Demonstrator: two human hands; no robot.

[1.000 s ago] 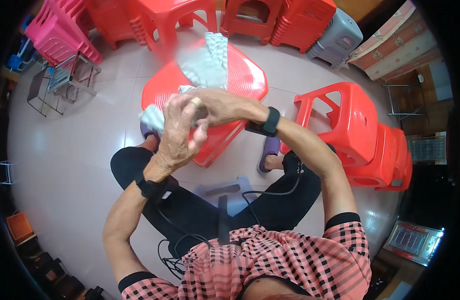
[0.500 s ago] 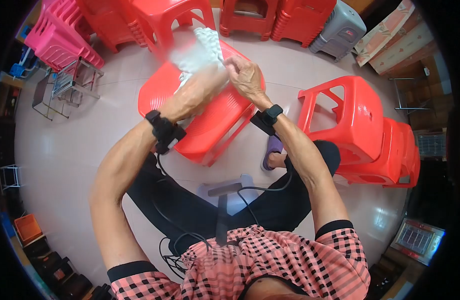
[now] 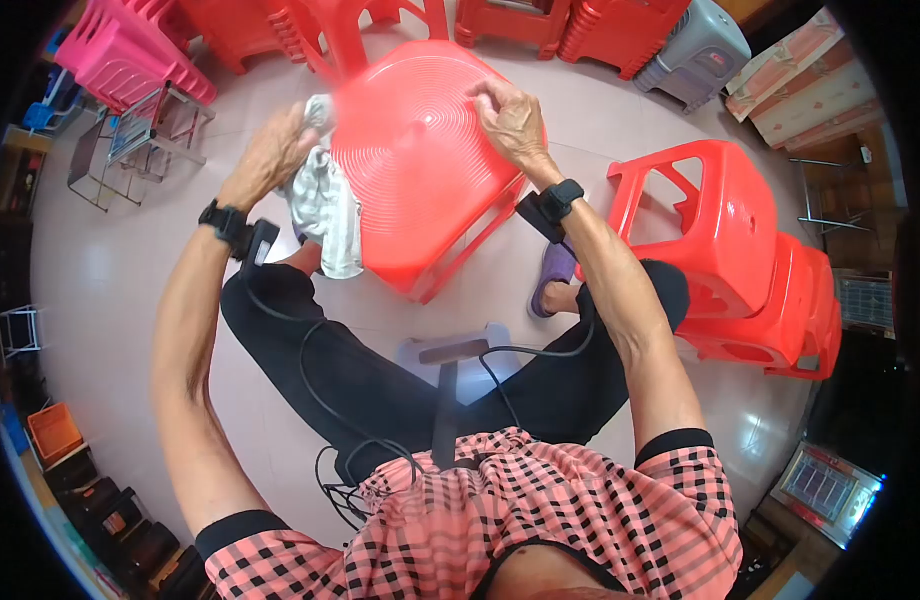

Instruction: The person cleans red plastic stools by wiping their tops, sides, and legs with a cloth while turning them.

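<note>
A red plastic stool (image 3: pixel 410 190) with fine ring grooves on its seat stands in front of me. At its left edge my left hand (image 3: pixel 275 150) is closed on a white and grey cloth (image 3: pixel 325 215), which hangs down along the stool's side. My right hand (image 3: pixel 515 122) lies at the seat's upper right edge, its fingers curled and gripping that edge. Between the two hands the seat surface shows bare, with a glossy highlight.
Red stools (image 3: pixel 715 225) lie tipped over to the right. More red stools (image 3: pixel 520 25), a grey stack (image 3: pixel 695 55) and a pink stack (image 3: pixel 130 55) stand at the back. A metal folding frame (image 3: pixel 155 130) is at the left. Cables run across my legs.
My left hand has swept left with the cloth, from the middle of the seat to beyond its left edge. My right hand stays at the right edge, its fingers still curled.
</note>
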